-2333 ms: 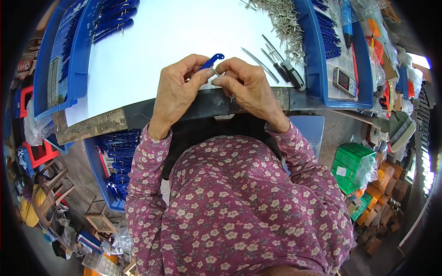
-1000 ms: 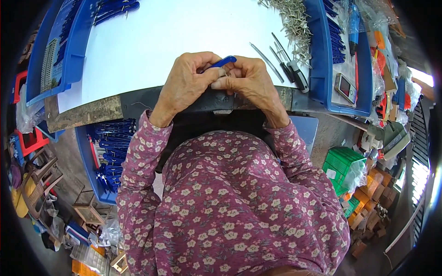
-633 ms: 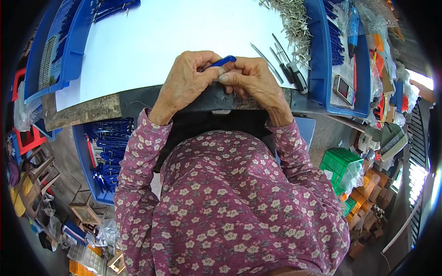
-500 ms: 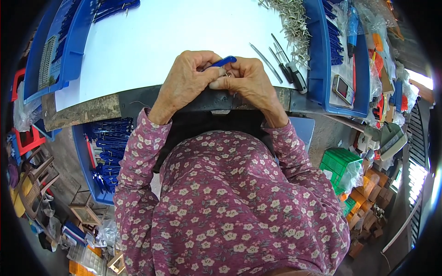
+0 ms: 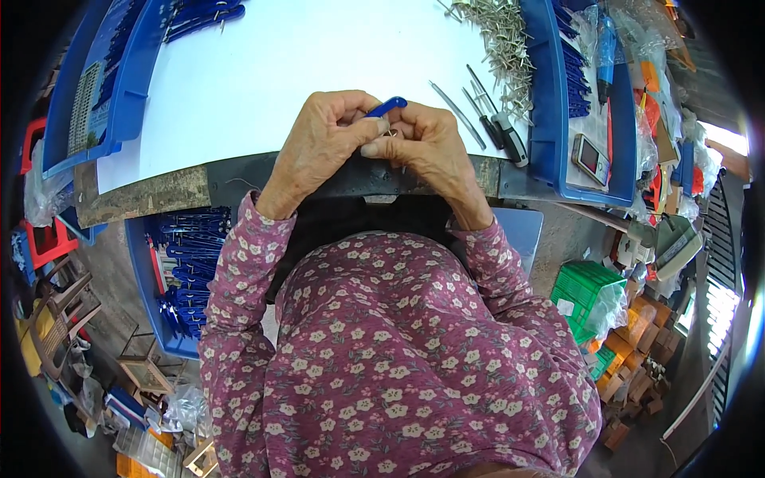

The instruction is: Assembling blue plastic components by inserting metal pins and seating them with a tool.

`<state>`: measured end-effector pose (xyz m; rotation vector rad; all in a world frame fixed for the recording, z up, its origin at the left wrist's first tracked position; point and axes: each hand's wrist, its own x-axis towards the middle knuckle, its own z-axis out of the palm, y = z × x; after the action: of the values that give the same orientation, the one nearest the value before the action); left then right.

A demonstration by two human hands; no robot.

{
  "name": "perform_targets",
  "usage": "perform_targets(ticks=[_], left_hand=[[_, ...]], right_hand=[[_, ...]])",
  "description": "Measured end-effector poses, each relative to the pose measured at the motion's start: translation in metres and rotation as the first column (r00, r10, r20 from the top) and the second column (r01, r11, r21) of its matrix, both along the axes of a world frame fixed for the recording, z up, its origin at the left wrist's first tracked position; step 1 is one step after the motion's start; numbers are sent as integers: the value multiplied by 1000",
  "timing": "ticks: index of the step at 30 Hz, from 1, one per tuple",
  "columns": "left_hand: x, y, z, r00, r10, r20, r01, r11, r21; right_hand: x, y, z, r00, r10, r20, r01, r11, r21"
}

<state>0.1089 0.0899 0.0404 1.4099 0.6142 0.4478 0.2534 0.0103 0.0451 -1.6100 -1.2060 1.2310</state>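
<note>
My left hand (image 5: 323, 139) is closed around a slim, glossy blue plastic-looking piece (image 5: 388, 107), whose rounded end sticks up between the two hands. The rest of that piece is hidden by my fingers. Against it, my right hand (image 5: 430, 143) pinches with thumb and forefinger at a small shiny metal part (image 5: 390, 133), of which only a sliver shows. Both hands meet above the near edge of the white-topped table (image 5: 239, 95).
Small metal pieces (image 5: 506, 52) lie heaped at the far right, beside hand tools (image 5: 510, 137). Blue trays (image 5: 546, 95) flank the work surface, the right one holding a small device with a screen (image 5: 591, 158). A blue bin (image 5: 143, 271) of blue pieces sits below left.
Both hands stay together in nearly the same place, with only slight shifts of the fingers. The blue piece is still held.
</note>
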Motion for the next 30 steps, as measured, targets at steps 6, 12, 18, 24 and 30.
perform_targets(ticks=[6,12,18,24,30], left_hand=[[-3,-4,9,979,186,81,-153,940,-306],[-5,-13,4,939,248,239,-60,801,-595],[-2,-15,1,924,251,288,-22,788,-615],[0,-15,3,921,258,291,-60,833,-550],[1,-16,1,931,249,268,-78,850,-521]], right_hand=[[-6,-12,12,988,-141,-71,154,959,239],[-25,-9,0,931,-222,-288,327,858,395],[-16,-11,2,910,-245,-334,364,860,359],[-1,-12,18,950,-224,-219,290,893,344],[5,-8,27,971,-106,-212,155,962,226]])
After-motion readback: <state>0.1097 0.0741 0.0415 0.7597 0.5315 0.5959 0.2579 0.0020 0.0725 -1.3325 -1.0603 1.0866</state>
